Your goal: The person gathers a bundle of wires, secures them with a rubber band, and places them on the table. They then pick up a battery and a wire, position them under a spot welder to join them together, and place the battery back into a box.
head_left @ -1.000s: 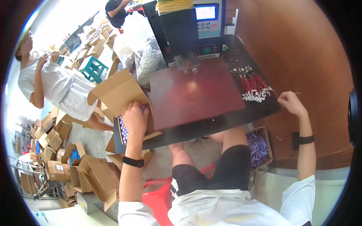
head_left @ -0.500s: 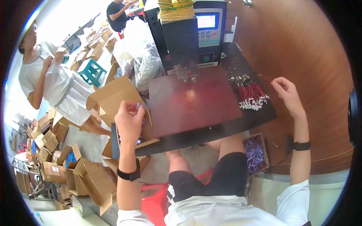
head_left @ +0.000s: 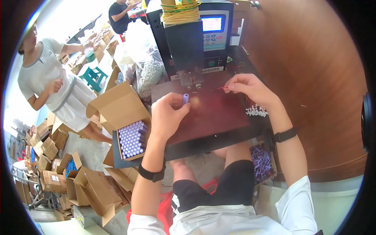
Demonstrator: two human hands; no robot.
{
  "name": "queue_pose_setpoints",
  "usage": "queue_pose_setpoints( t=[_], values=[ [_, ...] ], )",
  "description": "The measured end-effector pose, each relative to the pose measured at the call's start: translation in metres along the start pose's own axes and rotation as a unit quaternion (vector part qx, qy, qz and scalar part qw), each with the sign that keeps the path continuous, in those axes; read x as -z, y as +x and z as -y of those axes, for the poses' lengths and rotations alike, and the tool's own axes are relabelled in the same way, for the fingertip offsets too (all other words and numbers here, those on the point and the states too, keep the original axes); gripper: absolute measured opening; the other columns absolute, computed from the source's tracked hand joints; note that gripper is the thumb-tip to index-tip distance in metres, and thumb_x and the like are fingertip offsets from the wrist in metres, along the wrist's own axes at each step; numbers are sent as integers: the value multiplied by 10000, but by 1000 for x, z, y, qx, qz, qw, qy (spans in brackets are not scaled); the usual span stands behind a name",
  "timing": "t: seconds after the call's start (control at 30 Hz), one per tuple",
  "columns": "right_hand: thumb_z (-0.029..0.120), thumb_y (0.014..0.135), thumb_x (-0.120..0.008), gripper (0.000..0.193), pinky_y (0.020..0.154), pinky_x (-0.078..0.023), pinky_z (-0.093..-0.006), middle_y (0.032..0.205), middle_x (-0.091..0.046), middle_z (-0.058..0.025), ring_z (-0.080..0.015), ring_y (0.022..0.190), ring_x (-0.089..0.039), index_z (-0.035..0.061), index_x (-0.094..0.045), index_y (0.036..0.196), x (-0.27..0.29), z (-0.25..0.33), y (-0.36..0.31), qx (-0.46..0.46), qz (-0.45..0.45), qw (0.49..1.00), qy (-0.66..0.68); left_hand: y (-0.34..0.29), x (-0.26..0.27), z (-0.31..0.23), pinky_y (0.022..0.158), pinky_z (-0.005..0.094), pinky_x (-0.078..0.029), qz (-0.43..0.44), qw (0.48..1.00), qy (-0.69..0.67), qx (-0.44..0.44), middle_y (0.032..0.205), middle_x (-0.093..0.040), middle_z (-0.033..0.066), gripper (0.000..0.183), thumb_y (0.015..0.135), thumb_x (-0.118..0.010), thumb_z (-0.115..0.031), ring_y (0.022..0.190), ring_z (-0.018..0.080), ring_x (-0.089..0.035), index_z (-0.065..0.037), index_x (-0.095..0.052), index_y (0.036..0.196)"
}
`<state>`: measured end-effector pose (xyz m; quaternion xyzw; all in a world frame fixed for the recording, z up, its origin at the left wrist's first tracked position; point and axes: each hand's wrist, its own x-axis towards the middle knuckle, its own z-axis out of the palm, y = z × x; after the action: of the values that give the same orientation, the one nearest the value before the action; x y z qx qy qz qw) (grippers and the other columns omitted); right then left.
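Observation:
My left hand (head_left: 167,115) pinches a purple cylindrical battery cell (head_left: 185,99), held upright over the dark red board (head_left: 213,121). Between the fingertips of my right hand (head_left: 248,88) is a thin red wire (head_left: 221,88), its free end pointing left towards the cell but apart from it. Just beyond both hands are the metal electrode tips (head_left: 192,83) of a spot welding machine (head_left: 183,45). Partly behind my right forearm lies a bunch of red wires with white connectors (head_left: 256,111). An open cardboard box (head_left: 117,102) left of the board holds rows of purple cells (head_left: 132,139).
Below the table on the right, a bin holds many purple cells (head_left: 262,160). Plastic bags (head_left: 149,70) stand left of the machine. A wooden panel (head_left: 309,78) bounds the right side. Cardboard boxes (head_left: 96,190) cover the left floor, where a person (head_left: 58,84) stands.
My left hand has moved from the box to the board's middle, bringing a cell. My right hand has come left from beyond the wire bunch with the red wire. The standing person's arms have moved.

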<state>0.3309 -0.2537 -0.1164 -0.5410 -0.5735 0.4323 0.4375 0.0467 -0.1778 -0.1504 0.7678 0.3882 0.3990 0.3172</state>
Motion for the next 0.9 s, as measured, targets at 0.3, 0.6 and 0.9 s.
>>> queue_pose_setpoints(
  t=[0.3,0.6,0.9],
  values=[
    [233,943,-627,233,858,-467,-292,1015,-731,-69,-140,985,-650,36,-728,1015,4,-8,15,-30,4,999,14,20,-22,8,728,342,-552,9,1000,-5,-19,882,-757,168,266,764,-770,-160,787,264,-742,33,-721,940],
    [202,945,-622,213,793,-447,-252,998,-705,-65,-126,941,-633,10,-695,1000,2,-5,17,-40,-2,999,7,19,-24,6,728,344,-548,5,1000,-24,-10,868,-757,162,272,768,-775,-165,769,256,-738,27,-729,955],
    [206,948,-613,219,788,-442,-247,986,-702,-55,-122,932,-630,10,-695,1000,4,-8,17,-47,-6,999,1,21,-23,8,787,301,-553,13,1000,-13,3,872,-765,145,276,765,-789,-157,816,182,-740,30,-736,960]
  ],
)
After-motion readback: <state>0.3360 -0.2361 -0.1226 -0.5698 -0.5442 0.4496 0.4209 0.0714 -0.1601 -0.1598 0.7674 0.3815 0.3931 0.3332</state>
